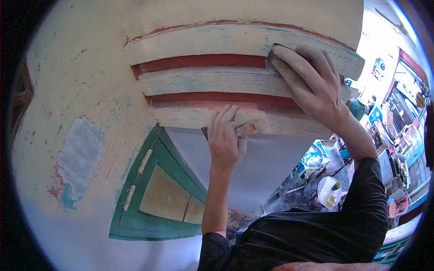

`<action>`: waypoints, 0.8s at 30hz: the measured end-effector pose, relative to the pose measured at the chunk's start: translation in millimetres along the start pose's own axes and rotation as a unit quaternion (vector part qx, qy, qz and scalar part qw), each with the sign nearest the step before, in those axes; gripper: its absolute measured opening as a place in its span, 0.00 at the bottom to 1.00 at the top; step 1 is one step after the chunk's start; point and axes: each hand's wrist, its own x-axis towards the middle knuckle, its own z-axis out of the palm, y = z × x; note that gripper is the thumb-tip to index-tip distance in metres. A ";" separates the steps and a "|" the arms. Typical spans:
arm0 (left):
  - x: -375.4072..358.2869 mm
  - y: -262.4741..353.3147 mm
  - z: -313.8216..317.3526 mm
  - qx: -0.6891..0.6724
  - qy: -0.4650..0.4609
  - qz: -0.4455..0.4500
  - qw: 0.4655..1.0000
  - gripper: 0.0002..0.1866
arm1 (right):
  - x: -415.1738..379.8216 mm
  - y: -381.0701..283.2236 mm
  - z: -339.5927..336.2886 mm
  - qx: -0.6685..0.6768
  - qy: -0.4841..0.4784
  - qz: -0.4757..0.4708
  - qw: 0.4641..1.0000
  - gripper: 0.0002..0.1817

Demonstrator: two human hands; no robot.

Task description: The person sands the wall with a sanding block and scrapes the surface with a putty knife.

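Observation:
My right hand point(307, 77) is closed round a dark, thin-edged pad point(272, 63) and presses it against the upper cream board point(203, 43), near the board's right part. Lower and to the left, my left hand point(224, 135) rests on the lowest cream board point(181, 115). Its fingers are wrapped round a scraper with a worn, pale handle point(251, 128); a bit of dark blade shows at the hand's left side. Red recesses point(203, 62) run between the boards, whose paint is scuffed with blue marks.
A cream wall point(81, 81) with a grey patch point(81, 156) is at left. Below the boards stands a green-framed door or shutter point(131, 230). Far below at right are a round white table point(326, 192), a pink chair point(398, 206) and assorted clutter.

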 end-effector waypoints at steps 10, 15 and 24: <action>-14.2 -12.7 25.8 0.067 0.069 -0.012 0.995 0.11 | 21.7 0.6 26.7 0.008 -0.016 0.016 1.000 0.18; -19.7 -18.5 37.4 0.094 0.099 -0.002 0.991 0.11 | 31.4 3.9 35.1 0.011 0.005 0.007 1.000 0.16; -20.5 -21.7 39.7 0.097 0.100 -0.007 0.990 0.09 | 38.8 2.5 40.4 0.013 0.013 -0.010 1.000 0.17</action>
